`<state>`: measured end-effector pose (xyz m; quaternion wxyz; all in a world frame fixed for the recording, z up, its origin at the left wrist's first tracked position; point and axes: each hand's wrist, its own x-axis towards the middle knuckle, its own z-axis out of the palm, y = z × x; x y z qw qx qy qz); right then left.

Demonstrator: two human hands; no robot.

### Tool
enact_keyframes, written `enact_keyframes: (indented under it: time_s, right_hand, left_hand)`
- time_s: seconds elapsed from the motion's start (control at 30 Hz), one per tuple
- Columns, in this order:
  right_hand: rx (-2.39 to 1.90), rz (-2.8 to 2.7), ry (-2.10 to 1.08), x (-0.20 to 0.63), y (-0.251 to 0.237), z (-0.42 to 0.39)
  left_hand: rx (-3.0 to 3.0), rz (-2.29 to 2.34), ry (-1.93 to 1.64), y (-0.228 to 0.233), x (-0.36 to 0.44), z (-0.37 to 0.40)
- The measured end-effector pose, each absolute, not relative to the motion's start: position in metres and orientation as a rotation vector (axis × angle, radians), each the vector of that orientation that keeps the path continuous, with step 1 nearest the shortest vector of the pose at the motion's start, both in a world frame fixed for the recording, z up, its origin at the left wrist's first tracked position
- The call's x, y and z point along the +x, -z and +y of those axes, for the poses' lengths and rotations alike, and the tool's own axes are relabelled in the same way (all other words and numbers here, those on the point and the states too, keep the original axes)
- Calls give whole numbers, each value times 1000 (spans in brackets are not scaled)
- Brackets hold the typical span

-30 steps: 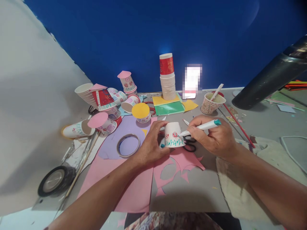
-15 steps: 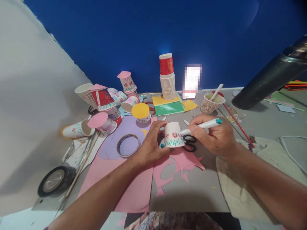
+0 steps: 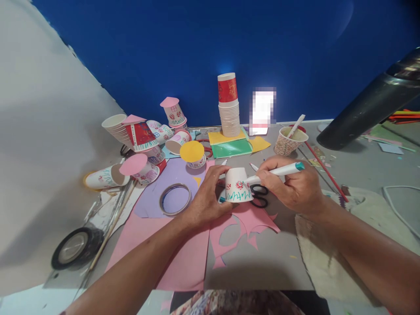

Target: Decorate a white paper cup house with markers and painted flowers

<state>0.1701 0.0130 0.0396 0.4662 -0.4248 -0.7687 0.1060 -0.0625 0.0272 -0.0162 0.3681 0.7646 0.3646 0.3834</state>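
Note:
An upside-down white paper cup (image 3: pixel 233 179) is held by my left hand (image 3: pixel 210 194), its fingers closed around the left side. Red flowers and a green zigzag of grass are drawn on the cup. My right hand (image 3: pixel 290 183) grips a white marker (image 3: pixel 278 171) with a teal end, and the tip meets the cup near the middle red flower. Behind the cup on the right lie black-handled scissors (image 3: pixel 260 195), partly hidden. A teal-ended marker (image 3: pixel 222 199) shows between my left hand and the cup.
Pink paper scraps (image 3: pixel 252 218) lie below the cup. A tape roll (image 3: pixel 175 199) rests on purple paper (image 3: pixel 147 203). Decorated cups (image 3: pixel 142 135) crowd the left. At the back stand a cup stack (image 3: pixel 229 118), a glowing phone (image 3: pixel 261 111) and a dark bottle (image 3: pixel 364 105).
The marker tip has shifted slightly left across the cup, from its right edge to the middle flower. My left hand and the cup stay almost still.

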Motion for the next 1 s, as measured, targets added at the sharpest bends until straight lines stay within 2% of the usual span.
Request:
enact_keyframes:
  time_s: [0.73, 1.0]
  right_hand:
    - [-1037, -1839, -235, 172, -39, 14]
    - [-1028, -1796, -353, 176, -30, 15]
  left_hand:
    - [1979, 920, -975, 18, -63, 27]
    - [1941, 934, -1001, 19, -62, 28]
